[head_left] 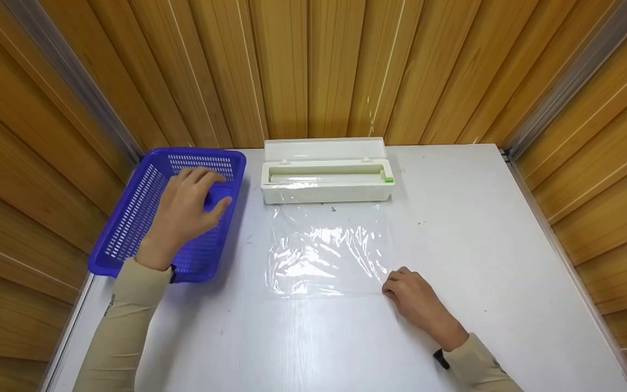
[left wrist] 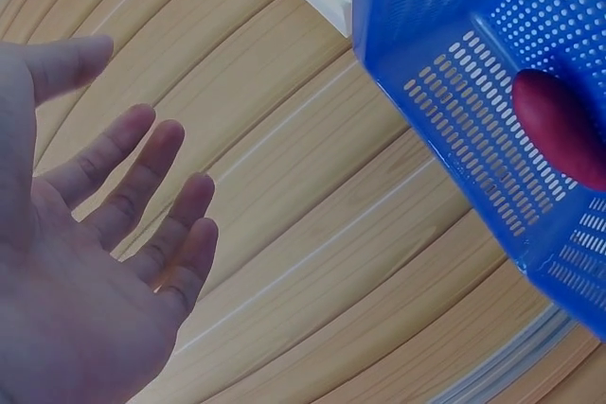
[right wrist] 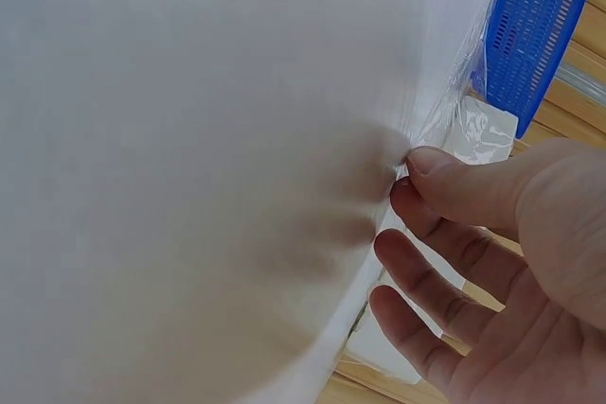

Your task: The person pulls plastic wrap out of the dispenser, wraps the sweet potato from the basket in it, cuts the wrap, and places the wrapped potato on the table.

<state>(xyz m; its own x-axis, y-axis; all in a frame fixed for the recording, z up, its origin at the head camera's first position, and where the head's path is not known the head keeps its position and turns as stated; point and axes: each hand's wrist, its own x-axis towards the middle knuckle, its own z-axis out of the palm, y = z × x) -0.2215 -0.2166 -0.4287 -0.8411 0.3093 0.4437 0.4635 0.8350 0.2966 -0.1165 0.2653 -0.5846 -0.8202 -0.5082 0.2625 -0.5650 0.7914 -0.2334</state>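
A sheet of clear cling film (head_left: 324, 256) lies stretched across the white table, running from a white dispenser box (head_left: 327, 194) whose lid stands up at the back. My right hand (head_left: 419, 305) pinches the film's near right corner between thumb and index finger, as the right wrist view shows; the other fingers are loosely bent. Over the blue-purple plastic basket (head_left: 96, 267) hovers my left hand (head_left: 183, 204), thumb and fingers apart with nothing between them. A dark red rounded object (left wrist: 559, 130) rests in the basket; its kind is unclear. The hand mostly covers it in the head view.
Brown wood-panelled walls (head_left: 335, 71) enclose the white table (head_left: 455, 228) at the back and both sides. A small green piece (head_left: 388, 179) sits at the right end of the dispenser's front edge. The basket stands left of the dispenser, close to the left wall.
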